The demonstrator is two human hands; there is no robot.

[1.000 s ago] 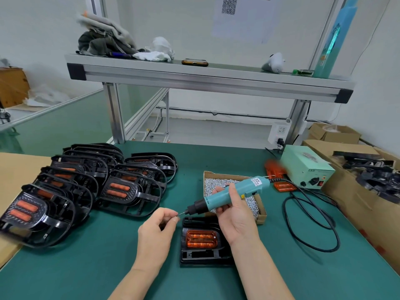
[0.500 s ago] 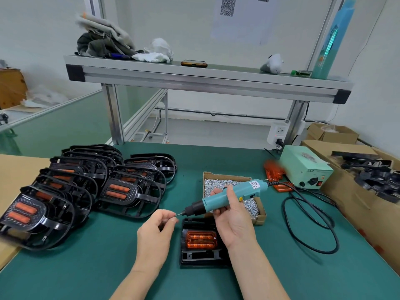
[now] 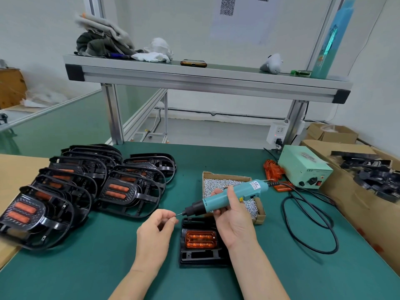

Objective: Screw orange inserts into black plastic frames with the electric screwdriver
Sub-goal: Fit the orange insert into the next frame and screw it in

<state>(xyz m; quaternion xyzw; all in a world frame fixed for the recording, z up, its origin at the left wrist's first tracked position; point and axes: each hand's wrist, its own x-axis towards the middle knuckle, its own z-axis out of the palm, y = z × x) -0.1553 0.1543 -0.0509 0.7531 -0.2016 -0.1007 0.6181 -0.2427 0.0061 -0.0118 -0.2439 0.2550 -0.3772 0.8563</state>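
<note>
Teal electric screwdriver stayed gripped in your right hand, its bit still at the screw your left hand pinched, so the orange insert in the black frame near the tabletop front edge awaited fastening.

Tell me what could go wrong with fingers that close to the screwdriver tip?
1. The left hand pinches what looks like a small screw at the bit of the electric screwdriver, held by the right hand. If it spun, fingertips could get nicked or the screw dropped.
2. The black frame with its orange insert is held by neither hand and might shift under pressure.
</note>
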